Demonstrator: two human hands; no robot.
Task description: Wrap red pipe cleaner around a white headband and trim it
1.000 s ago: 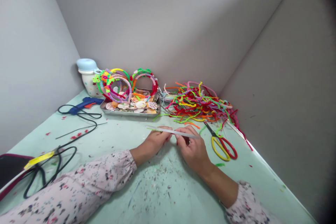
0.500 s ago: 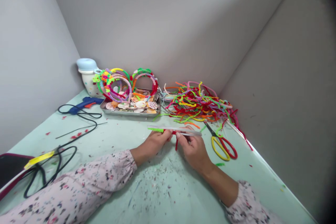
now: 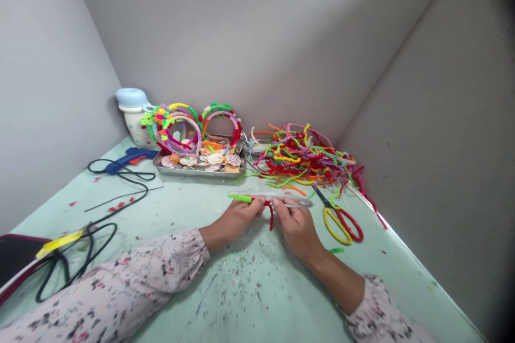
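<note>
A translucent plastic headband point(image 3: 261, 194) is held level above the table, one end wrapped in bright green pipe cleaner point(image 3: 240, 198). My left hand point(image 3: 240, 217) grips the band beside the green part, thumb and fingers closed. A red pipe cleaner point(image 3: 271, 216) is wound round the band between my hands, and its loose end hangs down. My right hand point(image 3: 296, 225) pinches the band just right of the red winding. Whether those fingers also touch the red pipe cleaner I cannot tell.
Scissors point(image 3: 343, 225) lie right of my right hand, before a heap of pipe cleaners point(image 3: 301, 155). A metal tray point(image 3: 201, 173) of shells and wrapped headbands point(image 3: 183, 131) stands behind. Left are a blue glue gun point(image 3: 131, 158), black cord point(image 3: 92, 246) and a lidded cup point(image 3: 137, 123).
The red loose end has swung slightly to the right and shows longer. My right fingers have shifted a little right along the headband; my left hand has stayed nearly still.
</note>
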